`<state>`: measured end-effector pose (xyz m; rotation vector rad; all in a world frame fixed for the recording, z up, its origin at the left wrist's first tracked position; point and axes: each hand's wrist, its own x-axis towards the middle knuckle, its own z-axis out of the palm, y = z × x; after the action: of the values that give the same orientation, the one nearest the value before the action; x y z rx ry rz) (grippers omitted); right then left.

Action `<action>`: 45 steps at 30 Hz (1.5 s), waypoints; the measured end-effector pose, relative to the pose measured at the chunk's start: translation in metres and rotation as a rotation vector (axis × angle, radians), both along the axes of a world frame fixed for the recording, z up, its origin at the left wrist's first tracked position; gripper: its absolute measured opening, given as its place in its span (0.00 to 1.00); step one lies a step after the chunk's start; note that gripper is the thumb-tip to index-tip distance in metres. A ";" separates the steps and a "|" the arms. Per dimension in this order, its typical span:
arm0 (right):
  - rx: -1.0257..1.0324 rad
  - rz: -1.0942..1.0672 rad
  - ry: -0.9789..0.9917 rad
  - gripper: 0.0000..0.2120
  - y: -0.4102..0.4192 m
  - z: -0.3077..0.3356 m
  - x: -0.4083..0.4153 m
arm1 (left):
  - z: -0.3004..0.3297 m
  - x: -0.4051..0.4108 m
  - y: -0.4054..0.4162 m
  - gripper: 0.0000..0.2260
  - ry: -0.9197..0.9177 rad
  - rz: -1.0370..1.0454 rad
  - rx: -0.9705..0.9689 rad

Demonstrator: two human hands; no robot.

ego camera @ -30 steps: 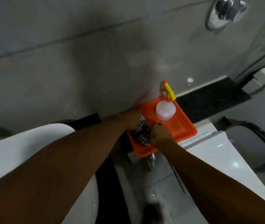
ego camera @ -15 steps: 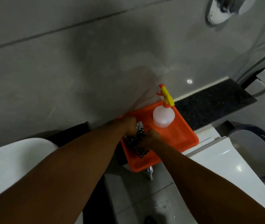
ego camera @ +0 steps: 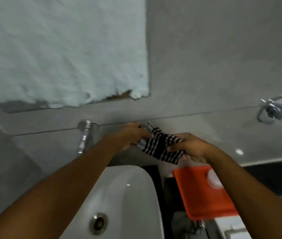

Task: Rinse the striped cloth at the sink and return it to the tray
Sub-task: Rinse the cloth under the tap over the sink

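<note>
The black-and-white striped cloth (ego camera: 160, 146) hangs in the air in front of the grey wall, stretched between both hands. My left hand (ego camera: 131, 135) grips its upper left end and my right hand (ego camera: 190, 147) grips its right side. The orange tray (ego camera: 200, 192) sits below the right forearm, which covers part of it. A white bottle (ego camera: 213, 181) stands in the tray, mostly hidden by that arm. The white sink (ego camera: 124, 192) with a metal drain (ego camera: 98, 223) lies below the left forearm. A chrome tap (ego camera: 84, 135) juts from the wall left of the hands.
A white towel (ego camera: 59, 49) hangs on the wall at the upper left. A chrome wall fitting (ego camera: 276, 112) is at the right. A dark ledge (ego camera: 272, 176) runs behind the tray. A white surface (ego camera: 231, 226) shows at the bottom right.
Both hands have lifted the striped cloth out of the orange tray and up in front of the wall. The view has swung left, bringing the sink, tap and towel into sight.
</note>
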<state>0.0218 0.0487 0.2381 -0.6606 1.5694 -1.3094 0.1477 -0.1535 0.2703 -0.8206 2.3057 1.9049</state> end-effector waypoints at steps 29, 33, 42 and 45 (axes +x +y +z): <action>-0.252 -0.094 2.111 0.28 -0.176 -0.010 0.068 | 0.021 0.140 -0.108 0.16 0.044 0.496 0.467; -0.320 -0.180 2.250 0.32 -0.191 -0.031 0.049 | 0.014 0.109 -0.087 0.24 -0.401 0.307 -0.669; -0.393 -0.251 2.315 0.34 -0.207 -0.043 0.036 | 0.036 0.126 -0.113 0.10 -0.098 0.374 0.314; -0.388 -0.254 2.296 0.34 -0.205 -0.040 0.038 | 0.025 0.114 -0.076 0.22 -0.448 0.334 -0.675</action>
<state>0.0602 -0.1567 0.1978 -2.8545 2.9865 -0.5248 0.2619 -0.2290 0.2949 -1.5760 2.6070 0.8173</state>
